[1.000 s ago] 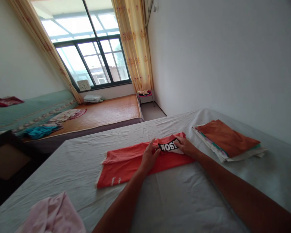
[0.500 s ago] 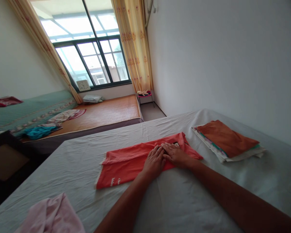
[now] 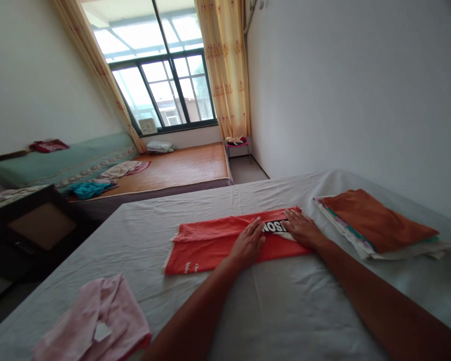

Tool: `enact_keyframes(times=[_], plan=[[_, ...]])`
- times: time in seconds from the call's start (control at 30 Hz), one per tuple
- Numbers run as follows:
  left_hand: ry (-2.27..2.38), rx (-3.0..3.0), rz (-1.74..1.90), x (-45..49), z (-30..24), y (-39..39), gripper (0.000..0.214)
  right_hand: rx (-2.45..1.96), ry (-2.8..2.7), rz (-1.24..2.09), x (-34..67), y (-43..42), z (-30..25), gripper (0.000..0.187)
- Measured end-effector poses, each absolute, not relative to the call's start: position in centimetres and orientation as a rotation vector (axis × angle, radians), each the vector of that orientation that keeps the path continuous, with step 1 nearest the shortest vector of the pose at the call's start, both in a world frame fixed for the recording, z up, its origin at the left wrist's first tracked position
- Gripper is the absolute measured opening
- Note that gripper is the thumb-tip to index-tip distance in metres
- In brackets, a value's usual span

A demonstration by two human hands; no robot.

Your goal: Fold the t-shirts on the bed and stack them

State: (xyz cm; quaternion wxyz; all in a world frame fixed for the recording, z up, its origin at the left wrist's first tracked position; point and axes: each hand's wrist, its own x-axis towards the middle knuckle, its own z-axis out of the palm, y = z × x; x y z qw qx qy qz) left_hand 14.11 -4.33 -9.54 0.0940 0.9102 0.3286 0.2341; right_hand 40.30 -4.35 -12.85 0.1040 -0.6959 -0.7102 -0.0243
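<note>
A folded red shirt (image 3: 206, 245) lies flat on the white sheet (image 3: 278, 306), a black patch with white letters showing near its right half. My left hand (image 3: 249, 244) rests palm down on the middle of the shirt, fingers stretched out. Further right, my right hand (image 3: 301, 228) presses flat on the shirt beside the lettering, its fingers spread. Neither hand grips the cloth. To the right is a stack of folded clothes with an orange-brown garment (image 3: 376, 218) on top. A crumpled pink garment (image 3: 105, 311) with a white tag lies at the near left.
A dark cabinet (image 3: 33, 230) stands left of the sheet-covered surface. Beyond is a bed with a brown mat (image 3: 188, 163), holding a teal cloth (image 3: 92, 188) and other fabrics. A white wall (image 3: 353, 90) bounds the right side. A small pink stool (image 3: 237, 143) stands below the curtain.
My hands have moved apart: the right slid to the right along the shirt, uncovering the lettering. The shirt's right end now lies flatter. The view has shifted left, showing more of the pink garment.
</note>
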Motion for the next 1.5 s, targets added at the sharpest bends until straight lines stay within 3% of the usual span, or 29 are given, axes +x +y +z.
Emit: enact_keyframes(times=[0.13, 0.3, 0.43, 0.9, 1.13, 1.5], plan=[[1.306, 2.539, 0.821, 10.4, -8.9, -1.8, 0.044, -2.011, -2.116, -0.120, 40.6, -4.2, -13.6, 0.059], [1.924, 2.370, 0.365, 4.3, -9.3, 0.7, 0.051, -2.006, -2.115, -0.153, 40.8, -4.1, -14.0, 0.056], [2.107, 2.257, 0.197, 1.9, -9.7, 1.1, 0.057, -1.995, -2.150, -0.158, 41.0, -3.8, -14.3, 0.057], [2.276, 2.223, 0.135, -3.9, -9.2, 0.1, 0.051, -2.009, -2.125, -0.163, 40.9, -4.1, -13.9, 0.055], [2.277, 2.126, 0.288, -7.4, -9.5, -0.6, 0.051, -2.016, -2.142, -0.174, 41.0, -4.0, -14.0, 0.055], [2.233, 1.924, 0.339, -7.4, -6.2, -1.9, 0.048, -2.057, -2.090, -0.098, 41.0, -3.5, -13.9, 0.058]])
